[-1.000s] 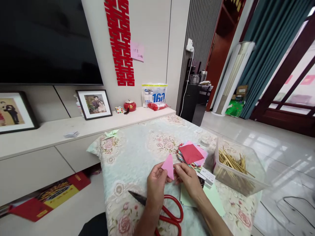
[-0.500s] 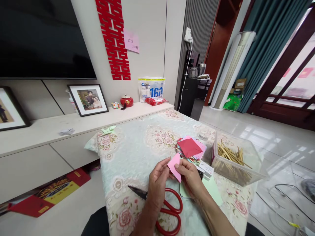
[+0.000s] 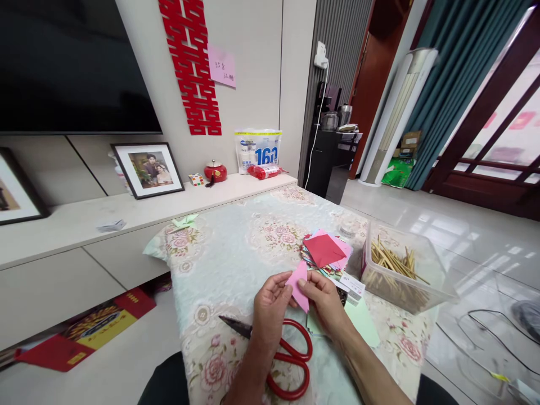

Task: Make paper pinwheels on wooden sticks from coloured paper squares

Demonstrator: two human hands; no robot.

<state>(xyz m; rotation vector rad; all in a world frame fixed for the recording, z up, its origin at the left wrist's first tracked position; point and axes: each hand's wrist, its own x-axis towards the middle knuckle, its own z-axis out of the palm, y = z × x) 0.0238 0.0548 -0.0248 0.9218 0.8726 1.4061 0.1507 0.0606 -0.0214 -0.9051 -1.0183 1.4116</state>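
My left hand [image 3: 269,307] and my right hand [image 3: 324,300] both pinch a small folded piece of pink paper [image 3: 298,284] above the flowered tablecloth [image 3: 236,253]. The left fingers grip its left edge, the right fingers its right edge. Red-handled scissors [image 3: 291,360] lie on the cloth under my left wrist, blades pointing left. A stack of coloured paper squares [image 3: 324,251] with a red sheet on top lies just beyond my hands.
A clear plastic box of wooden sticks [image 3: 400,275] stands right of the paper stack. A light green sheet [image 3: 366,326] and a small white card [image 3: 352,285] lie by my right hand. Behind the table runs a low cabinet [image 3: 84,225] with framed photos.
The pink paper and both hands have dropped slightly and turned; the paper is now tilted more flat. The view shifted a little to the right and down.
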